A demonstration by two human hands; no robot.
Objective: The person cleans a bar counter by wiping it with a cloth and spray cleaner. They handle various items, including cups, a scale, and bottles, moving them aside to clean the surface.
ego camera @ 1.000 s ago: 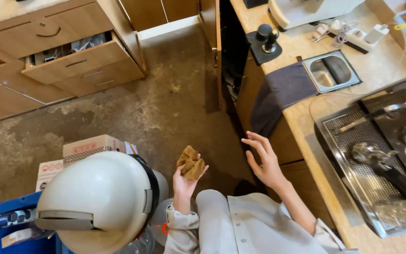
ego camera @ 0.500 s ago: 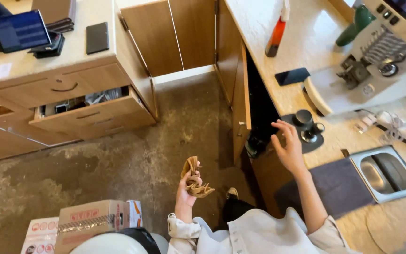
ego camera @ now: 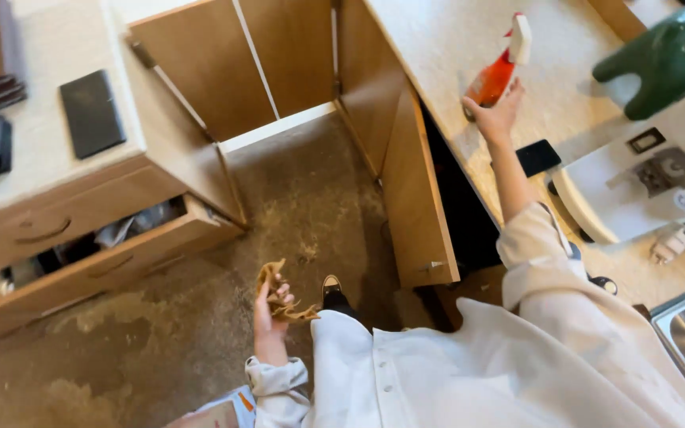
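A tan cloth [ego camera: 283, 295] is held bunched in the left hand [ego camera: 267, 313], low beside the body and above the floor [ego camera: 160, 333]; the fingers [ego camera: 281, 287] are curled shut around it, with loose folds hanging out past them. The right hand [ego camera: 495, 117] is stretched forward to an orange spray bottle [ego camera: 495, 75] with a white head, which stands on the pale tabletop [ego camera: 438, 47]. The fingers are wrapped about the bottle's lower body from behind — whether a full grip is made or only contact cannot be told, since the bottle's base is hidden by the hand and no gap beneath it can be seen.

Just nearer than those fingers a dark flat phone [ego camera: 538, 157] lies on the tabletop, and beyond it to the right a white machine [ego camera: 636, 182] is set. Below the tabletop edge a cupboard door [ego camera: 418, 198] stands open. Well apart, to the left of the cloth hand, a drawer [ego camera: 112, 254] is pulled out.

As far as can be judged, the work is at an early stage: the cloth is in hand and the bottle is reached, but nothing is seen to be sprayed or wiped yet — the lifting and the cleaning itself appear to be left.
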